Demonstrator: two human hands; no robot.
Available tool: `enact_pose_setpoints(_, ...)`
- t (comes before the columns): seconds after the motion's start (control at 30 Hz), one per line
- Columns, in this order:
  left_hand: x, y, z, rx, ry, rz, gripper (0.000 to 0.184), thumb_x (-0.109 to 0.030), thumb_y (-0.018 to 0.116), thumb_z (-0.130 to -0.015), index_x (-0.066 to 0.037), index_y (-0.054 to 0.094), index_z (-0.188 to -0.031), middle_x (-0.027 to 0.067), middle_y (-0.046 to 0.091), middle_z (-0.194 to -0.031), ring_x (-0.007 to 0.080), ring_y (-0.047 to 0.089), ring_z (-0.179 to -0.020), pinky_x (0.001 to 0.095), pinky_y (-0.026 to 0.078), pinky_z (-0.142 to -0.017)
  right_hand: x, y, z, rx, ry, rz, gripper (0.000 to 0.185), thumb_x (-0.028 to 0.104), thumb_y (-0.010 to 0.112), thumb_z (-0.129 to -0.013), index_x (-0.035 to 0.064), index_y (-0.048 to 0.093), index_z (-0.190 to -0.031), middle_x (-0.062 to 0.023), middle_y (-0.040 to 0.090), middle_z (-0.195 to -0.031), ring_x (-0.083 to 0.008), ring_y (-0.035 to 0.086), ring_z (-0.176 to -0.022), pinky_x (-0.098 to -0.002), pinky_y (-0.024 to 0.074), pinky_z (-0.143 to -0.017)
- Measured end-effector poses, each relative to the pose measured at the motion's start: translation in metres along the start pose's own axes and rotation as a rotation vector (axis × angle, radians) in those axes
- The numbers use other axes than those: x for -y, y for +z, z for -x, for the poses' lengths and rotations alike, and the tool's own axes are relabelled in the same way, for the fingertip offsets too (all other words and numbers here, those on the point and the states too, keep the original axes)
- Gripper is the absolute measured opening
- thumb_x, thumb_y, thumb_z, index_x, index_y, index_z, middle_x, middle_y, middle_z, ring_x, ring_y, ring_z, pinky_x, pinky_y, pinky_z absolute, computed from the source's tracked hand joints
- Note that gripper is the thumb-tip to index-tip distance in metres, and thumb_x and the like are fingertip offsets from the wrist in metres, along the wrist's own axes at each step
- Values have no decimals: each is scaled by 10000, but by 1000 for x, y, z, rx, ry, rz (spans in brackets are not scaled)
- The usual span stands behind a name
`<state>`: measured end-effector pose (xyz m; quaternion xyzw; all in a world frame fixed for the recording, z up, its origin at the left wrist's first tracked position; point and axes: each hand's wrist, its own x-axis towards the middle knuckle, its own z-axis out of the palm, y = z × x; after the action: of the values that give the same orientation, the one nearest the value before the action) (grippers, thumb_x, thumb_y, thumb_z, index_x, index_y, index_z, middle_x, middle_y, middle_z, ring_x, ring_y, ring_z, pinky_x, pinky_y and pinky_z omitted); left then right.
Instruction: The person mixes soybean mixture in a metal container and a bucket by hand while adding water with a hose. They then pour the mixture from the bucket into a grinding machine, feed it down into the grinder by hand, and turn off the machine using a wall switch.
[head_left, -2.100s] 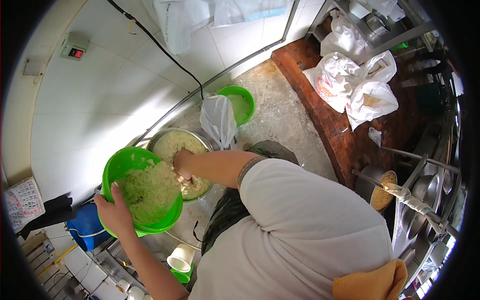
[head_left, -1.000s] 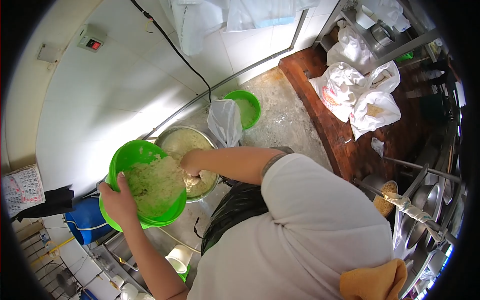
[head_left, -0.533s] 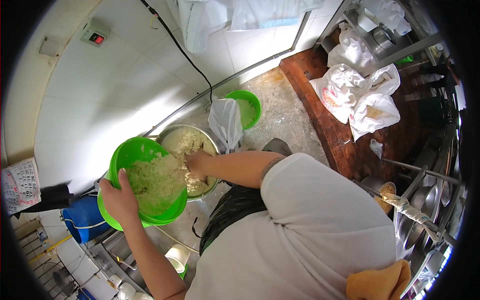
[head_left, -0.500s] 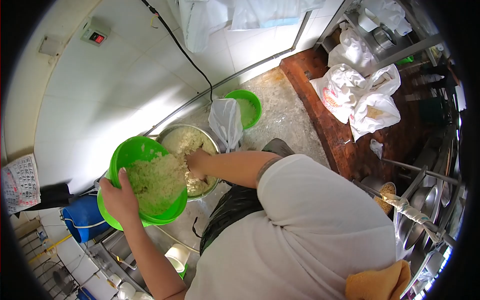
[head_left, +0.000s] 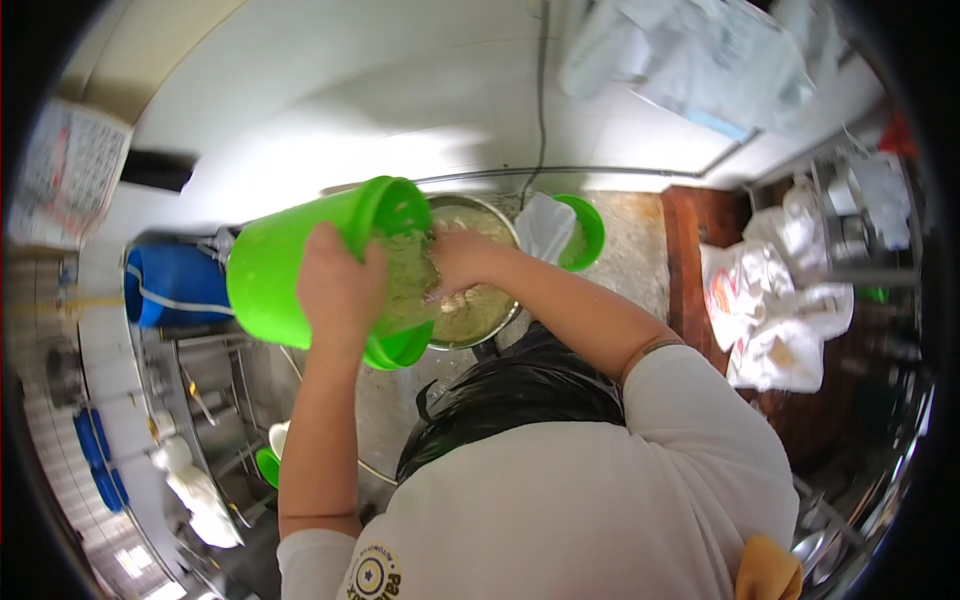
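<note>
My left hand [head_left: 343,285] grips the rim side of a bright green bucket [head_left: 285,265], which is tipped sideways with its mouth toward the metal pot. Pale, crumbly dough-like material [head_left: 403,285] lies inside the bucket's mouth. At that opening is my right hand [head_left: 463,260], its fingers spread and partly over the material. Beneath it stands the round metal pot [head_left: 507,225], holding more of the pale mixture [head_left: 478,318]. A clear plastic bag [head_left: 545,228] stands against the pot's right side.
Behind the bag sits a smaller green tub [head_left: 592,232] on the concrete floor. White sacks [head_left: 780,330] rest on a reddish-brown platform [head_left: 690,265] at right. A blue barrel [head_left: 180,285] and metal racks stand at left. Black plastic [head_left: 510,385] covers my lap.
The green bucket has tipped further over toward the pot, showing its outer side. My right hand has moved from the pot to the bucket's mouth. The view has turned.
</note>
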<state>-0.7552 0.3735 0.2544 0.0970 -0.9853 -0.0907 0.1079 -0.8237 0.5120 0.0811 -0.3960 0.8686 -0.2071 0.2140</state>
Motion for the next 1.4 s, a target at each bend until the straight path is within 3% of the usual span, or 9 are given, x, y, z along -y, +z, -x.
enact_pose_setpoints(0.1, 5, 7, 22, -31, 39, 37, 404, -282, 775, -843, 0, 571, -1049, 242, 649, -975, 458, 659, -888, 544, 538, -768, 53, -28, -29, -307, -152, 217, 824, 573, 863, -712, 88, 686, -1354, -199, 668, -1367, -390, 680, -1154, -481, 551, -977)
enact_pose_setpoints(0.17, 7, 5, 34, -73, 68, 54, 416, -279, 777, -839, 1, 576, -1072, 234, 649, -986, 460, 653, -894, 545, 533, -764, 79, -44, -62, -275, -269, 210, 814, 569, 859, -719, 87, 686, -1352, -200, 669, -1364, -387, 677, -1160, -482, 550, -978)
enact_pose_setpoints(0.33, 36, -15, 43, -62, 69, 155, 430, -276, 777, -833, 3, 579, -1095, 231, 660, -1021, 448, 662, -915, 536, 538, -781, 112, -69, -140, -27, -342, 218, 791, 559, 850, -735, 84, 687, -1346, -202, 670, -1357, -380, 670, -1173, -484, 546, -981)
enact_pose_setpoints(0.53, 93, -27, 4, -108, -190, 209, 419, -327, 739, -855, 1, 603, -1079, 252, 689, -992, 450, 677, -932, 538, 536, -796, 148, -64, -189, 221, -333, 278, 763, 547, 838, -754, 80, 688, -1339, -205, 672, -1349, -371, 662, -1189, -487, 541, -984)
enact_pose_setpoints(0.73, 129, -33, -13, -27, -321, 180, 447, -334, 698, -892, 22, 585, -1138, 268, 690, -1092, 443, 688, -1016, 533, 551, -886, 127, -62, -157, 495, -267, 267, 735, 534, 827, -774, 77, 689, -1332, -208, 674, -1340, -362, 653, -1206, -490, 536, -987)
enact_pose_setpoints(0.87, 148, -25, -20, -8, -342, 153, 464, -346, 680, -899, 24, 576, -1160, 266, 690, -1104, 441, 687, -1038, 535, 552, -900, 78, -94, -113, 753, -18, -50, 678, 512, 806, -801, 62, 698, -1295, -213, 659, -1351, -345, 614, -1273, -499, 513, -1010)
enact_pose_setpoints(1.1, 151, -23, -21, 34, -352, 122, 472, -306, 666, -904, 21, 537, -1220, 271, 681, -1135, 446, 682, -1049, 542, 546, -912, -5, -22, -35, 85, -47, 10, 615, 491, 762, -866, 142, 669, -1364, -218, 609, -1411, -409, 570, -1318, -496, 456, -1114)
enact_pose_setpoints(1.3, 127, -23, -16, 3, -245, 106, 433, -261, 700, -888, 13, 543, -1185, 277, 679, -1111, 454, 677, -1038, 549, 550, -896, 17, 66, -8, -84, -38, 377, 738, 482, 753, -844, 152, 580, -1482, -163, 536, -1543, -378, 515, -1411, -750, 375, -1073)
enact_pose_setpoints(1.4, 112, -19, -12, -31, -193, 122, 416, -271, 716, -877, 10, 555, -1138, 276, 681, -1081, 464, 671, -1025, 552, 544, -881, 14, 72, -32, 158, 80, 290, 723, 511, 765, -796, 151, 641, -1411, -176, 605, -1473, -379, 588, -1339, -664, 456, -1053)
